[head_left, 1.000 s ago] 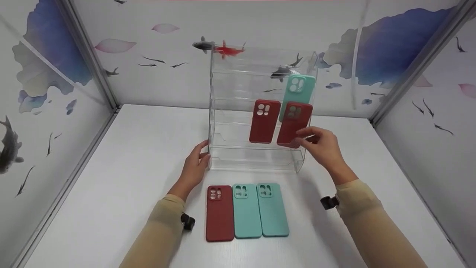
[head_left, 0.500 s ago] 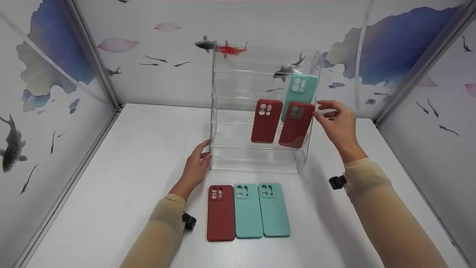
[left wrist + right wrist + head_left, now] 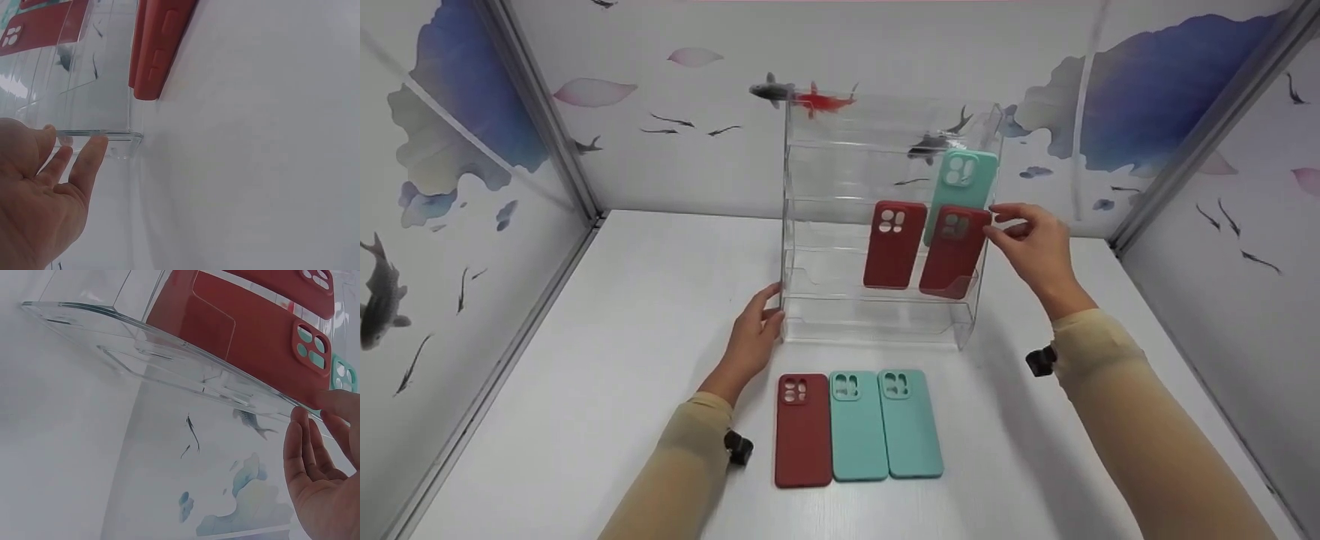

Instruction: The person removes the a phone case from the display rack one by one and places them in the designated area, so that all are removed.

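A clear acrylic rack (image 3: 870, 324) with several tiers stands on the white table. My left hand (image 3: 751, 334) touches its left side panel with its fingertips. Two red phone cases (image 3: 894, 251) lean side by side in one tier; the one at right (image 3: 951, 259) partly covers a mint phone case (image 3: 962, 187) in a tier higher up. My right hand (image 3: 1039, 244) is at the upper right edge of that right red case; its thumb tip overlaps the case edge, and other fingertips lie along the rack's outer side in the right wrist view.
In front of the rack a red phone case (image 3: 803, 442) and two mint phone cases (image 3: 859, 439) lie flat in a row. Printed walls enclose the table at the back (image 3: 660, 172) and both sides.
My right hand has left the lower front of the right red case, risen along the rack's right side and come in to the case's upper edge. The left hand stays at the rack.
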The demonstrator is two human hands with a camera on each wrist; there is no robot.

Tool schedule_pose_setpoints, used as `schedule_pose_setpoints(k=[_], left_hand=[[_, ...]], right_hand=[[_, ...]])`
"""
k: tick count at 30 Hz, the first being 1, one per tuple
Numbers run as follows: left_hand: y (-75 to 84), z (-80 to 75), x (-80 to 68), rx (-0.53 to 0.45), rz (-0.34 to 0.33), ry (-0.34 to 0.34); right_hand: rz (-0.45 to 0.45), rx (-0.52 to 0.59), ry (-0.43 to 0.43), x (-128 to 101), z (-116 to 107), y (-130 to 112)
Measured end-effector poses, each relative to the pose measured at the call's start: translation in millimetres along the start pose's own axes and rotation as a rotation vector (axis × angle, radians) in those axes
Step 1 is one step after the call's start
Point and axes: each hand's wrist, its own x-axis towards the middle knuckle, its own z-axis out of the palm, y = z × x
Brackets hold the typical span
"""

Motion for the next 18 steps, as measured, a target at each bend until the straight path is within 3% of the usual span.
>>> schedule_pose_setpoints(k=[12,18], left_hand=[[-1.3,0.7,1.0,0.009,0.016,0.001],[-1.6,0.8,1.7,0.004,0.013,0.003]], right_hand=[[-0.040,-0.001,0.081,-3.5,6.8,3.6],[-0.055,0.031,0.081,-5.3,5.9,3.8]])
